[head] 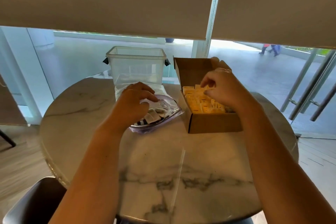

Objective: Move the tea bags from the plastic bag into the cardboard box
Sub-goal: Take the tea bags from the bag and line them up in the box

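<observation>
Forearms outstretched, hands (135, 102) curled.

table (163, 165): white marble, grey veins | cardboard box (214, 123): brown | tea bags (200, 103): yellow

Left hand (135, 102) hides plastic bag (164, 112) mouth; fingertips unseen.

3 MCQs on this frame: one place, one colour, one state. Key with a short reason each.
1. The cardboard box sits where relative to the plastic bag?
A. its right B. its left C. on top

2. The tea bags in the box look:
A. blue B. yellow C. black

3. The box lid is:
A. taped shut B. missing C. open

A: the box lies right of the bag on the table.
B: yellow packets fill it.
C: the flap stands up behind the right hand; the left hand is at the bag.
</observation>
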A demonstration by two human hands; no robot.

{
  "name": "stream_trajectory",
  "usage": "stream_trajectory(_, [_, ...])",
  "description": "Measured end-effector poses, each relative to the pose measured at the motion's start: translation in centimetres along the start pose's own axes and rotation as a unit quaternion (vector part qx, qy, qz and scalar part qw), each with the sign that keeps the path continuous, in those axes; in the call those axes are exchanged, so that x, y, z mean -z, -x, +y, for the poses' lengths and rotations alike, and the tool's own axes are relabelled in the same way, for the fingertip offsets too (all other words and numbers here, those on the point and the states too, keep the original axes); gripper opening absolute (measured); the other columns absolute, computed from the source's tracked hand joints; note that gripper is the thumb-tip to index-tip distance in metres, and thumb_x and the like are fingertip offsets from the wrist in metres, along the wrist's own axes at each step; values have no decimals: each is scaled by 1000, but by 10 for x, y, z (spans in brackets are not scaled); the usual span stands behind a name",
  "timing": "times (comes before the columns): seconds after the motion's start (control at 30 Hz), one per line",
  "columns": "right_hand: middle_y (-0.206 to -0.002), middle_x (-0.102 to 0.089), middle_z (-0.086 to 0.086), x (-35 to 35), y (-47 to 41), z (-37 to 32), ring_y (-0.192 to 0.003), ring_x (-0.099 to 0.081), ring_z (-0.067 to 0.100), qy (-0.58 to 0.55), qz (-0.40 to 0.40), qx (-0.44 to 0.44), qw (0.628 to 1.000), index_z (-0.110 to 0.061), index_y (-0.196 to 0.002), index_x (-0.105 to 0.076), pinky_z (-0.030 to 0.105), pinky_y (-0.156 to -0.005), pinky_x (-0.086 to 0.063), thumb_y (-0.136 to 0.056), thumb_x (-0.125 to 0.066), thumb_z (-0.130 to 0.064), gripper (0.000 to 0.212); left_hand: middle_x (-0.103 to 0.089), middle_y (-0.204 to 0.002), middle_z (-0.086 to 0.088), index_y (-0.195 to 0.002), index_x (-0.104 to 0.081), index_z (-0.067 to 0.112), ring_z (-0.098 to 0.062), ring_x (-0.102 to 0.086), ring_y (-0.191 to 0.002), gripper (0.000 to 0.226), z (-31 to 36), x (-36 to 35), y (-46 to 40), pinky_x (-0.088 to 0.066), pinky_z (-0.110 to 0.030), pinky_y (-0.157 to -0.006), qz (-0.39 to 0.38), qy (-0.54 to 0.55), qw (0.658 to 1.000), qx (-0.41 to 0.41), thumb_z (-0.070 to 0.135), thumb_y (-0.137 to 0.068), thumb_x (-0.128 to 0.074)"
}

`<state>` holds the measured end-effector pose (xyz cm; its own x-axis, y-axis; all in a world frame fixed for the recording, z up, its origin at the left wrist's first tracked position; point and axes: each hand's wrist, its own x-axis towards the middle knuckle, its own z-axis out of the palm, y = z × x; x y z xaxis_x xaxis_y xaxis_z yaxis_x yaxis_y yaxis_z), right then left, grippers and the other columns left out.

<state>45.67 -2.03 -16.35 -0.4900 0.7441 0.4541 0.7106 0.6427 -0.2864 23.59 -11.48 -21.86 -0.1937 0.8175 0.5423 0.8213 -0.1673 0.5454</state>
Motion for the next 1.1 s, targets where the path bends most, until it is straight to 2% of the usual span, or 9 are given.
stream_trajectory(0.1, [-97, -60, -6, -6, 7, -50, -78, -54, 2, -83, -115, 90, 986, -18, -104, -67, 15, -78, -46, -87, -64, -13, 19, -62, -101, 5, -90, -74, 16, -6, -55, -96, 48, 0, 1, -1, -37, -2, -79, 46, 41, 998, 2, -19, -72, -46])
stream_trajectory(0.2, [-117, -61, -1, -36, 7, -84, -100, -57, 10, -68, -232, 130, 962, -17, -120, -62, 19, -85, -41, -90, -58, -13, 30, -63, -100, 3, -96, -73, 11, -5, -55, -94, 48, -2, 2, -1, -34, 3, -78, 56, 42, 997, -27, -20, -72, -46])
stream_trajectory(0.33, [-141, -42, 10, -95, -1, -97, -125, -43, 26, 38, -268, 75, 960, -15, -137, -44, 31, -101, -36, -93, -49, -10, 44, -60, -99, 9, -99, -73, 10, 10, -52, -88, 47, 0, 1, -1, -34, 5, -78, 66, 54, 996, -19, -20, -75, -45])
stream_trajectory(0.4, [-142, -38, 12, -109, 1, -91, -129, -37, 29, 56, -280, 64, 956, -17, -135, -45, 39, -106, -32, -94, -47, -12, 41, -60, -99, 9, -97, -73, 9, 7, -53, -89, 47, -1, 0, -2, -33, 5, -78, 66, 41, 997, -24, -20, -75, -44])
stream_trajectory(0.6, [-133, -51, 8, -118, 3, -74, -124, -44, 25, -35, -161, 61, 984, -17, -118, -62, 36, -108, -35, -86, -52, 5, 40, -68, -105, -3, -98, -73, 10, -2, -54, -95, 44, -4, 1, -6, -32, 5, -82, 73, 20, 997, -27, -17, -76, -46])
stream_trajectory(0.73, [-127, -56, 8, -118, 3, -74, -118, -51, 23, -71, -150, 45, 985, -13, -111, -64, 32, -104, -40, -90, -51, 2, 29, -67, -109, -5, -102, -72, 9, -2, -53, -96, 42, -4, 1, -4, -32, 6, -81, 52, 21, 998, -25, -15, -80, -46])
stream_trajectory(0.9, [-108, -66, 9, -92, 9, -77, -97, -59, 22, -187, -73, 22, 979, -9, -107, -66, 22, -83, -41, -91, -53, -8, 20, -66, -102, -6, -92, -71, 9, -7, -59, -94, 34, 2, 4, 0, -42, -7, -82, 49, 148, 988, 1, 2, -77, -41])
stream_trajectory(1.03, [-95, -69, 13, -70, 15, -74, -83, -63, 21, -288, -62, -32, 955, -10, -95, -67, 32, -83, -50, -89, -59, -11, 11, -64, -96, 1, -93, -66, 6, -3, -59, -91, 33, 14, 8, 5, -43, -8, -77, 69, 224, 972, -30, 17, -87, -36])
stream_trajectory(1.1, [-95, -69, 17, -63, 17, -71, -88, -67, 29, -356, -60, -64, 930, -5, -95, -68, 42, -88, -53, -87, -60, -8, 11, -62, -92, 9, -100, -63, 14, -1, -59, -87, 22, 21, 4, 4, -44, -5, -73, 57, 235, 970, 5, 30, -90, -50])
